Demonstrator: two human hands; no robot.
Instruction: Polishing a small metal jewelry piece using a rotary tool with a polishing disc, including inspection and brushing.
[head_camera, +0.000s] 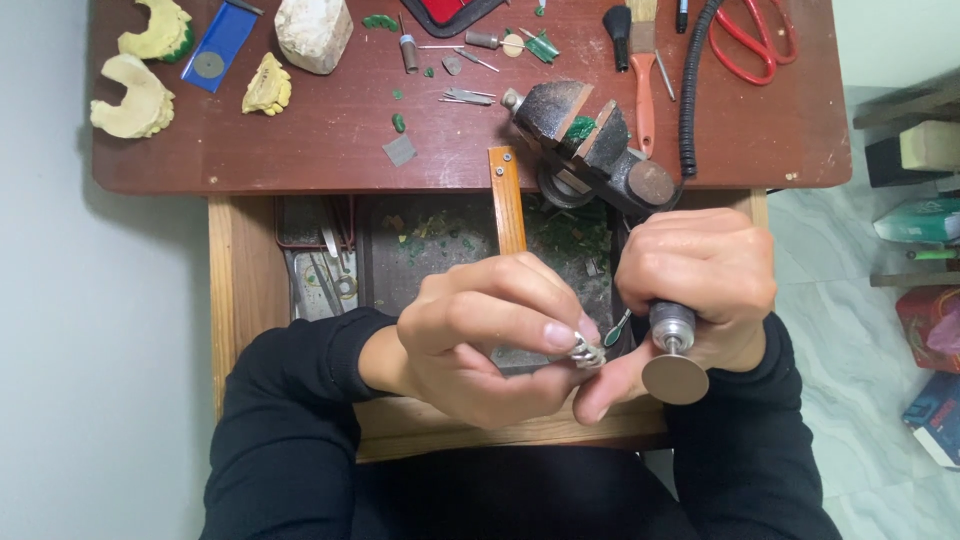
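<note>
Far left, at 10 o'clock on the red-brown bench top (300, 160): three pale plaster casts (128, 95) are lying beside a blue packet (220, 42) and a white stone block (313, 32).

Below the bench edge, an open wooden drawer (232, 290) is catching green shavings, with small tools lying in its grey tray (320, 280).

My left hand (480, 335) is curling closed — thumb and forefinger are pinching a small silver metal piece (588, 351) at frame centre, just above my lap. A wooden bench peg (506, 200) is projecting toward me at 12 o'clock from that hand.

The metal piece is sitting between both hands, touching my right thumb tip.

My right hand (695, 290) is gripping a rotary handpiece (672, 325) in a closed fist; its flat round disc (675, 379) is pointing toward 6 o'clock, just right of the piece. I cannot tell whether the disc is spinning.

At 12 o'clock from the right hand — a small dark vise (585, 135) is clamping green wax. At 1 o'clock, red-handled scissors (755, 35) and a brush (643, 70) are lying on the bench.
</note>
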